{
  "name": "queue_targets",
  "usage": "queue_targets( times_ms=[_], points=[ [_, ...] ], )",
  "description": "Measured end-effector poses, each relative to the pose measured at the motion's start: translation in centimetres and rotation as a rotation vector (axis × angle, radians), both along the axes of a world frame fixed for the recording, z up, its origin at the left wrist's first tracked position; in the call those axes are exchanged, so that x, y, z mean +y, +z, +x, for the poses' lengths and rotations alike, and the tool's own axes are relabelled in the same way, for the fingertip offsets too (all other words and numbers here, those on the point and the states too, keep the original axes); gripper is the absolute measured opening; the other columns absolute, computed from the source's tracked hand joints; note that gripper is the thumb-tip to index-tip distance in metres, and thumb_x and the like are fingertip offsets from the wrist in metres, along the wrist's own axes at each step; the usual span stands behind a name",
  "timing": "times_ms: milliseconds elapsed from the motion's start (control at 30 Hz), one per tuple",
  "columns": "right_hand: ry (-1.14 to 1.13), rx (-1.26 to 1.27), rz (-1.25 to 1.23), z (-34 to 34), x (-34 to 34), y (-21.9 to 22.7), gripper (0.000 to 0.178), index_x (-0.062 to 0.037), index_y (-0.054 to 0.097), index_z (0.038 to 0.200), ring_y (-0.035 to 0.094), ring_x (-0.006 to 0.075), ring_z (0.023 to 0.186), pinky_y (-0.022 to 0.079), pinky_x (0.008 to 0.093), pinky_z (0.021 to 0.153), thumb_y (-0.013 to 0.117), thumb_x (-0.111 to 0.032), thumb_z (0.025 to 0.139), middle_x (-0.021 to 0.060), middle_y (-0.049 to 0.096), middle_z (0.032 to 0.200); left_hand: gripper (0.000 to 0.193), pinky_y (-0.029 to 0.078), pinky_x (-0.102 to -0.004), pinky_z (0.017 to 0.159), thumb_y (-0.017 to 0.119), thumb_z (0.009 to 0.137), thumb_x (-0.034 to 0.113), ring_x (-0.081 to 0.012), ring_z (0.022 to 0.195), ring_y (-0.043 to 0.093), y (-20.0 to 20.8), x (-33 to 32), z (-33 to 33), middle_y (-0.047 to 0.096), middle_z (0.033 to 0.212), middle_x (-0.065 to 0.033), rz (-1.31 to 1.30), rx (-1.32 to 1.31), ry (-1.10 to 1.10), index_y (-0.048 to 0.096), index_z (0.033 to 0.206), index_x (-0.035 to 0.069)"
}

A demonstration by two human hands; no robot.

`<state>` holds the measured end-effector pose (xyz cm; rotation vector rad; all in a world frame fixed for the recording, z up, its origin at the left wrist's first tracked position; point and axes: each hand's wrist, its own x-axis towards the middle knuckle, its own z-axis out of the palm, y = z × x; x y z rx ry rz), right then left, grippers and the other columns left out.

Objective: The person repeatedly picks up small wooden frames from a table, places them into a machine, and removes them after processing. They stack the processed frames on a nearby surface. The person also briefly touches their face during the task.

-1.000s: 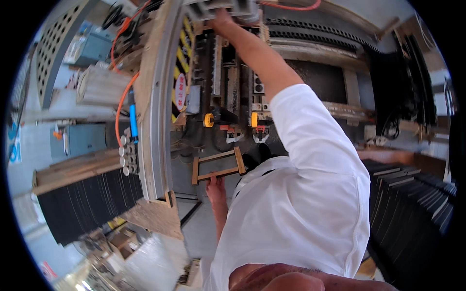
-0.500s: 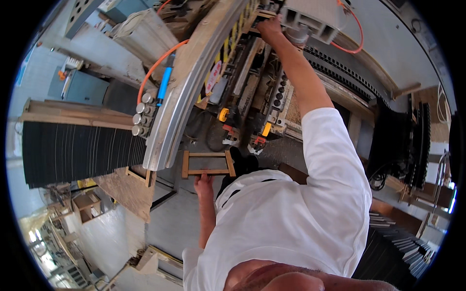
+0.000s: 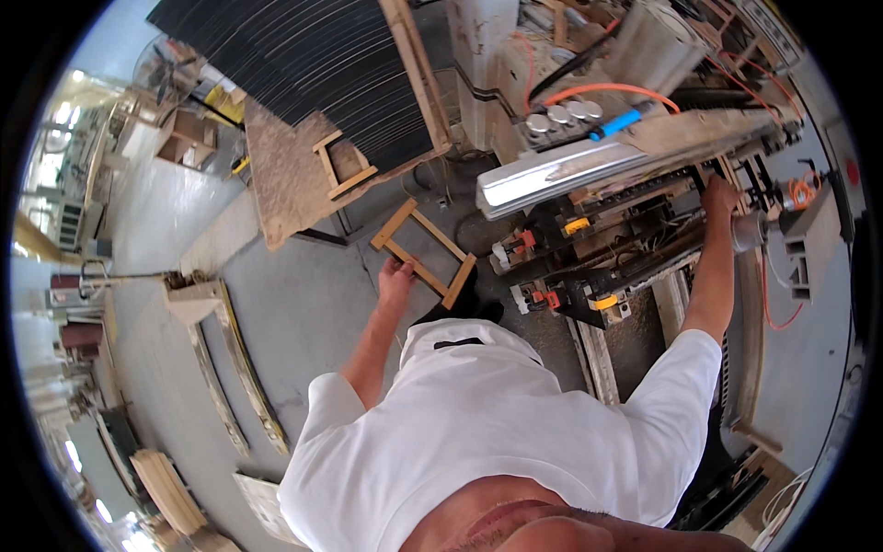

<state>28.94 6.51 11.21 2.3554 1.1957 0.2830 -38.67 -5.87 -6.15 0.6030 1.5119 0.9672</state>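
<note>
My left hand (image 3: 396, 279) is closed round the near bar of a small rectangular wooden frame (image 3: 440, 233), held tilted above the floor. Stretched far to the right, my right hand (image 3: 720, 196) reaches into a long machine beside a grey cylindrical part (image 3: 748, 233). Its fingers look curled at some light wooden strips (image 3: 733, 173), but what they grip is too small to make out. Close to me, the machine's ends carry yellow (image 3: 603, 302) and red parts. Another wooden frame (image 3: 354, 182) lies on a brown board (image 3: 276, 175) at the left.
A large stack of dark panels (image 3: 303, 64) stands on the board. The machine's metal-edged beam (image 3: 561, 175) runs above its rails, with a blue tube (image 3: 615, 125) and an orange hose (image 3: 612, 89) on it. Two long rails (image 3: 246, 363) lie over the floor at the left.
The view has swung to the right, so the machine now lies further right. My left hand still holds the wooden frame, now turned slantwise. My right hand stays at the machine.
</note>
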Motion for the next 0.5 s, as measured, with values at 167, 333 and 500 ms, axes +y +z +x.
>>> queue_targets(
  times_ms=[167, 333, 500],
  points=[
    [-0.062, 0.004, 0.029, -2.2, -0.9, 2.5, 0.030, -0.0129, 0.064, 0.114, 0.053, 0.0319, 0.119, 0.037, 0.0538, 0.101, 0.063, -0.022, 0.086, 0.0113, 0.062, 0.122, 0.018, 0.051, -0.0285, 0.066, 0.057, 0.090, 0.011, -0.0131, 0.081, 0.060, -1.2, 2.5, -8.3, 0.065, 0.096, -0.0031, 0.104, -0.016, 0.161, 0.060, 0.107, 0.004],
    [-0.048, 0.029, 0.183, -6.2, -2.5, 6.8, 0.045, -0.0098, 0.062, 0.117, 0.058, 0.0329, 0.112, 0.045, 0.0488, 0.091, 0.065, -0.037, 0.082, 0.0155, 0.063, 0.119, 0.025, 0.051, -0.0292, 0.061, 0.059, 0.089, 0.009, -0.0144, 0.074, 0.061, -2.0, 8.4, -18.1, 0.065, 0.091, -0.0054, 0.098, 0.017, 0.373, 0.060, 0.112, 0.000],
    [0.155, 0.305, 0.761, -17.2, -10.1, 9.0, 0.044, -0.0038, 0.059, 0.122, 0.062, 0.0341, 0.103, 0.048, 0.0431, 0.087, 0.063, -0.031, 0.087, 0.0183, 0.065, 0.110, 0.029, 0.051, -0.0281, 0.055, 0.061, 0.088, 0.010, -0.0158, 0.069, 0.062, -4.8, 17.8, -27.0, 0.065, 0.090, -0.0080, 0.155, 0.068, 0.362, 0.059, 0.114, -0.003]
  ],
)
